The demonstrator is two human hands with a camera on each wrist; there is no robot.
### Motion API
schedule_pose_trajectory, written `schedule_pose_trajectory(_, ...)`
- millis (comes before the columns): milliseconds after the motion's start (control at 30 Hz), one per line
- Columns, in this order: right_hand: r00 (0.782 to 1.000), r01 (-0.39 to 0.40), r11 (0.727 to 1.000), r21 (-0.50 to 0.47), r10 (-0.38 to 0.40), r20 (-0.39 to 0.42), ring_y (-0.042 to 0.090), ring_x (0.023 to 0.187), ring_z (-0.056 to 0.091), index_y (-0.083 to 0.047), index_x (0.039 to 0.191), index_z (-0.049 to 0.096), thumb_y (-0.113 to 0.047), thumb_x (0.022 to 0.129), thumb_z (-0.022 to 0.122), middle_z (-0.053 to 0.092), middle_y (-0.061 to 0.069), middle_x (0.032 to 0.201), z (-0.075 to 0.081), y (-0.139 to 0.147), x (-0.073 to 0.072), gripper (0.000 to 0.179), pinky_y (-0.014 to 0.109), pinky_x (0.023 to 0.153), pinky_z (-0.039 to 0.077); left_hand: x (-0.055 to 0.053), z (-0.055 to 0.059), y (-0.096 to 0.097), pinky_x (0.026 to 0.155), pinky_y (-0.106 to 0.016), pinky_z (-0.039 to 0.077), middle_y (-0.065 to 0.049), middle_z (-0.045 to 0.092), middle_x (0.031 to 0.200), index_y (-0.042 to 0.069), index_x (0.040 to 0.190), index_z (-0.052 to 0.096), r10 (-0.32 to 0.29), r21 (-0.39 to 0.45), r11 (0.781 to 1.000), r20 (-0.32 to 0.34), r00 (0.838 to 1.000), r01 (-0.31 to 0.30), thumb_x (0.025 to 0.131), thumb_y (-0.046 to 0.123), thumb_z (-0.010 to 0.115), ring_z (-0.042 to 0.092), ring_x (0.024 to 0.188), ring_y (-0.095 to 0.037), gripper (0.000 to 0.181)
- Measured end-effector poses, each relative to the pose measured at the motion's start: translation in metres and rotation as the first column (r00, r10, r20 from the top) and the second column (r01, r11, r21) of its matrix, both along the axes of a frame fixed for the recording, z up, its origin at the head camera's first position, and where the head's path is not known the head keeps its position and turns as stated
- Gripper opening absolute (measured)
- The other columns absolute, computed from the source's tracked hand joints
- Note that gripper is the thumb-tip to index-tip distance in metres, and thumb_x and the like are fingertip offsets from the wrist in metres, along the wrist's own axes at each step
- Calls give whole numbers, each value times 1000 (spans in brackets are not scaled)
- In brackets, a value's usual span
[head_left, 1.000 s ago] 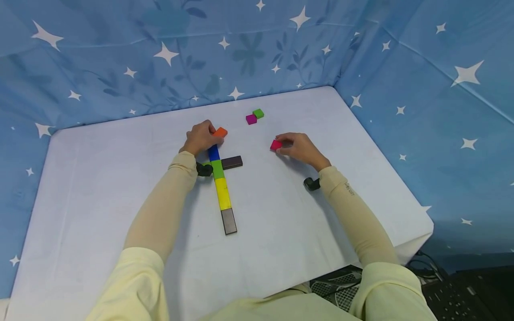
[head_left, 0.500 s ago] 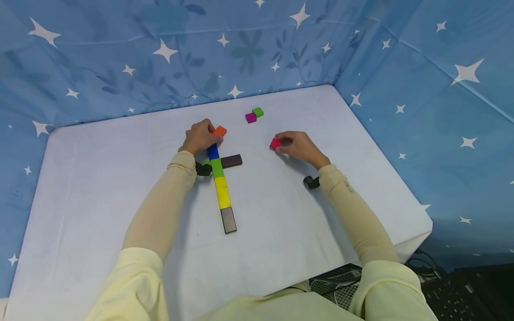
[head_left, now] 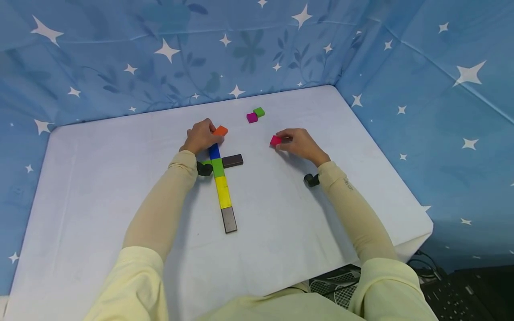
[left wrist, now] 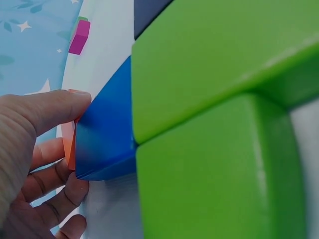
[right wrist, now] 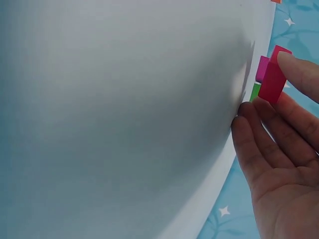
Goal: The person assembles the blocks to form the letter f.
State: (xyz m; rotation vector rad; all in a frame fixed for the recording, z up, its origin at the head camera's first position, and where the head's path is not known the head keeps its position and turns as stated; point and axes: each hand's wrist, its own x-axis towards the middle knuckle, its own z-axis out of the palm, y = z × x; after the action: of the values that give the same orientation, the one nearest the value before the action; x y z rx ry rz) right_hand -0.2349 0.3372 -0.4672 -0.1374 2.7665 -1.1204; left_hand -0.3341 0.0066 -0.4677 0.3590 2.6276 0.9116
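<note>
My left hand [head_left: 201, 137] holds an orange block [head_left: 220, 130] between thumb and fingers at the far end of a row of blocks. In that row a blue block [head_left: 214, 151] comes first, then a green block [head_left: 218, 167], a yellow stretch [head_left: 223, 192] and a dark brown block [head_left: 229, 220]. Another dark block [head_left: 232, 161] juts out to the right of the green one. A second green block [left wrist: 199, 169] sits on the left side, mostly behind the wrist camera in the head view. My right hand [head_left: 301, 145] pinches a pinkish-red block [right wrist: 273, 77].
Behind, a magenta block [head_left: 252, 118] and a green block [head_left: 259, 112] touch on the white-covered table [head_left: 120, 187]. A blue star-patterned curtain [head_left: 201, 49] hangs along the back and right. A black keyboard [head_left: 449, 294] is at the lower right.
The right hand rises very slightly in the head view, still holding the pinkish-red block. The left hand and the row of blocks look unchanged.
</note>
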Motion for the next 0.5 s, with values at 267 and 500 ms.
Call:
schedule_pose_trajectory(267,1000,-2,1000,12,2,1,30,118,61,0,135,69,-12,100,76,69,14,131,4,-11,-16,38,46,108,50,1,-1,-4,107,-56,35,-22,60,125,-2,131,55,5,-4,1000,14,1000,-5,102,29,69,49,117,-41,45)
schedule_pose_trajectory(500,1000,5,1000,17,-5,-7,30,116,60,0,136,69,-11,101,75,69,14,129,7,-22,-30,37,44,105,51,1,-2,-6,112,-57,32,-23,59,137,1,149,50,-18,30,999,10,1000,17,104,32,67,49,125,-40,57)
